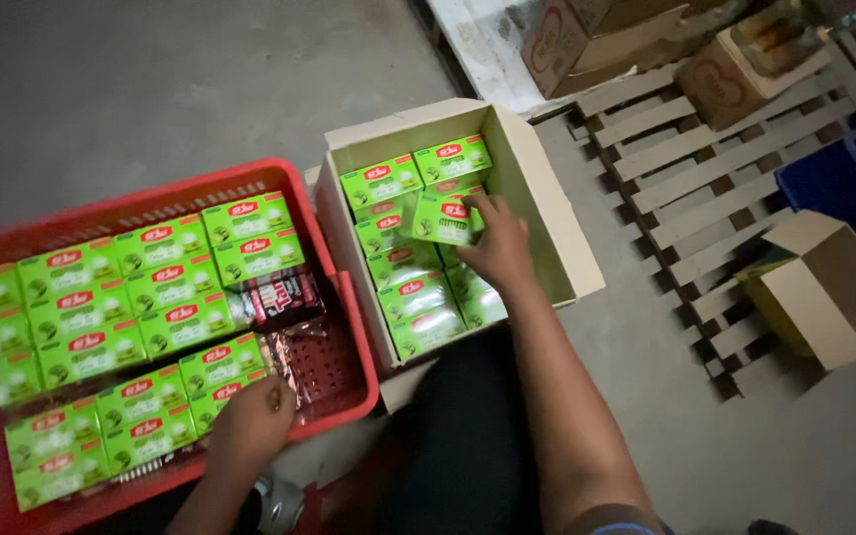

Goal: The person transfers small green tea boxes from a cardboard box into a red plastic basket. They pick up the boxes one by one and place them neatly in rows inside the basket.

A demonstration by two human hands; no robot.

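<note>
Nearest to me, my left hand [250, 421] is resting on the near rim of the red crate [354, 297], its grip loose and open over the edge, holding nothing; it is lying just beside the closest green packets in the crate [141, 406]. The crate is carrying rows of these flat green packets lying face up, and between the rows a dark red-and-black packet [274, 297] is lying on a patch of bare mesh floor. Farther out, my right hand [495, 248] is reaching into the open cardboard carton [547, 208], and its grip is closing on one green box [445, 218], fingers over the top edge, the box tilting above the packed green boxes in the carton [418, 297]. I am judging that the lift is going best if the box is coming straight up, clear of its neighbours and of the carton's right wall, so that the stack beneath is not being dragged askew; steadying the crate with the left hand is helping. Beyond the carton, a wooden pallet [686, 188] is lying on the grey floor [131, 89], with a small open carton [829, 287] on its near right edge and worn cardboard boxes [587, 40] standing at the far end.
</note>
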